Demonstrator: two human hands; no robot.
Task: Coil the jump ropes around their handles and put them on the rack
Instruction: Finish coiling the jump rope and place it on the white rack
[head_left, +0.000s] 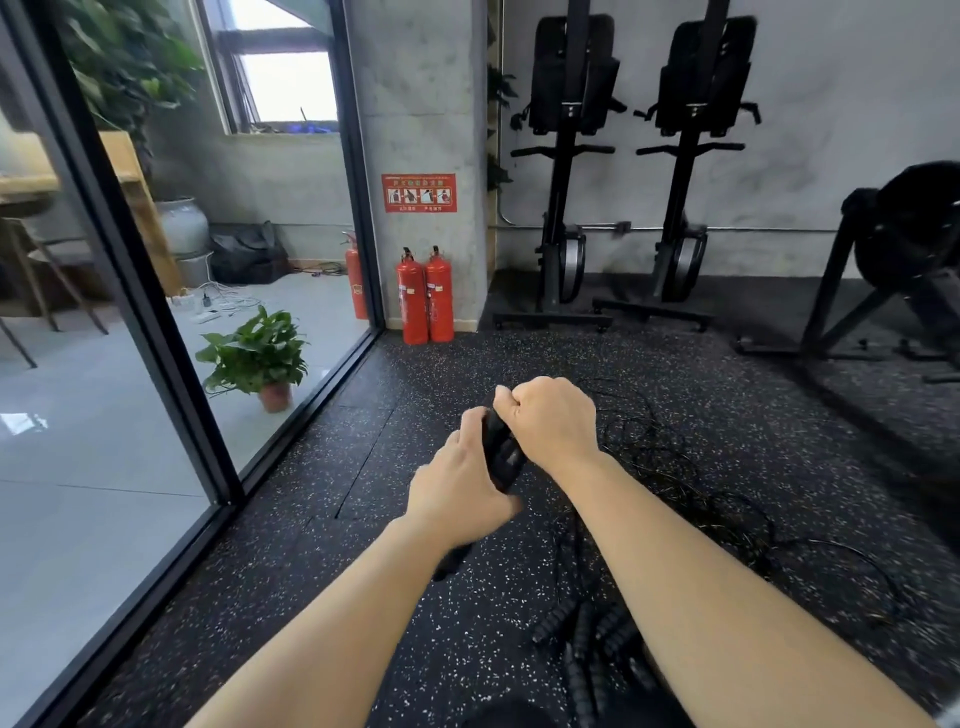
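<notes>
free over bare speckled floor left of and ahead of the left grip and right grip, both clamped on the black handles. walled off at far left by the glass wall. cluttered to the right and below: loose rope tangle, spare handles lying on the floor. farther ahead, hemmed by fire extinguishers and upright machines.

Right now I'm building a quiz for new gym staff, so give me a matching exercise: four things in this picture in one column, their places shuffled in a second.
1. held handles
2. potted plant
3. pair of fire extinguishers
4. loose ropes

A. at the foot of the pillar
B. spread on the speckled floor
C. behind the glass wall
D. gripped in the left hand

Pairs: 1-D, 2-C, 3-A, 4-B.
</notes>
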